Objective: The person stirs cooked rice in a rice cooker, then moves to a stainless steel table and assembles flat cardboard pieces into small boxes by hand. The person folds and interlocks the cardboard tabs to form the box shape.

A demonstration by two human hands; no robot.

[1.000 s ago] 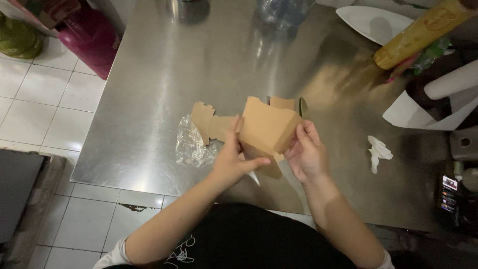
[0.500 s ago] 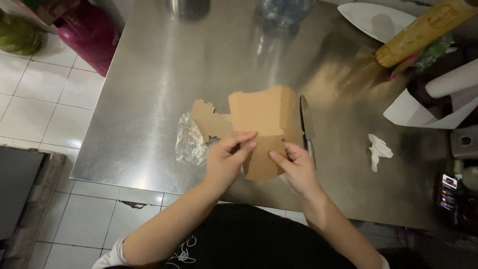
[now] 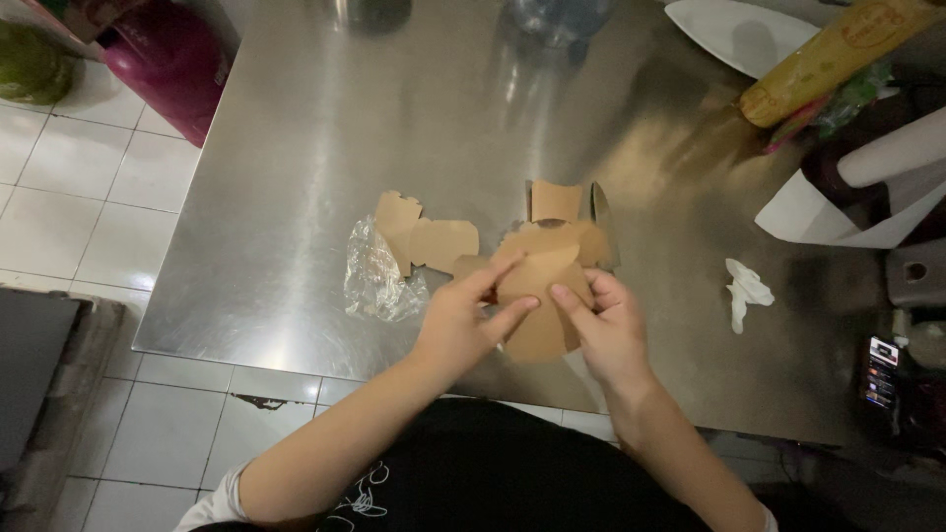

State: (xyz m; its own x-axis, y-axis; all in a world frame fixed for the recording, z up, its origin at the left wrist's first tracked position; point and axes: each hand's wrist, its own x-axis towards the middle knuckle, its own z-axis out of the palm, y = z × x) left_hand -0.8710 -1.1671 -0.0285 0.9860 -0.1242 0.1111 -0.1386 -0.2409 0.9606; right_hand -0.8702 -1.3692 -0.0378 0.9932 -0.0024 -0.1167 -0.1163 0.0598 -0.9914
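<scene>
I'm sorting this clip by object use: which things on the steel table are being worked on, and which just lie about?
In hand:
- brown cardboard cut-out, held by left hand and right hand

Lying about:
- clear plastic wrap
- knife
- crumpled white tissue
- white plate
- yellow packet

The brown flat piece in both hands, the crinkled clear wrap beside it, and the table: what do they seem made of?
Brown flat piece: probably thin matte cardboard, with cut tabs and creases. Clear wrap: likely thin plastic film, crinkled and glinting. Table: apparently brushed steel, with blurred reflections.
</scene>
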